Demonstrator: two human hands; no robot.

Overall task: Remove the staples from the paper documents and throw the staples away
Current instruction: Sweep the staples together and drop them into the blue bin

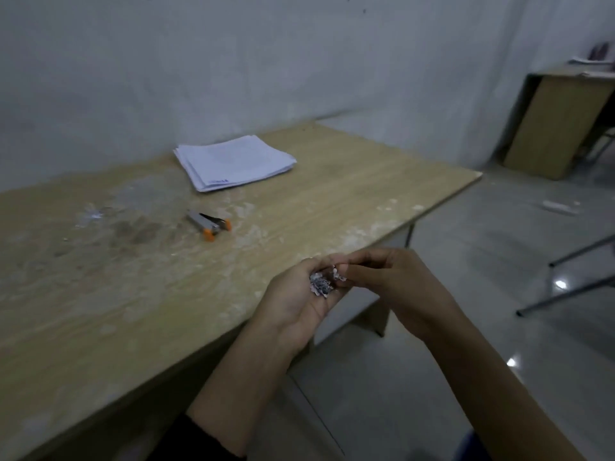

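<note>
My left hand [296, 301] is cupped palm up over the table's right edge and holds a small heap of removed staples [321, 285] mixed with paper scraps. The fingertips of my right hand [382, 277] are pinched together and touch that heap; whether they grip a scrap I cannot tell. A stack of white paper documents [233, 163] lies at the far side of the wooden table [116, 294]. A staple remover [209, 223] with orange tips lies in the middle of the table, apart from both hands.
White flecks and smudges [93, 214] mark the tabletop at left. A second wooden desk [552, 124] stands at the far right by the wall. Metal chair legs [572, 277] cross the tiled floor at right. A white scrap [559, 206] lies on the floor.
</note>
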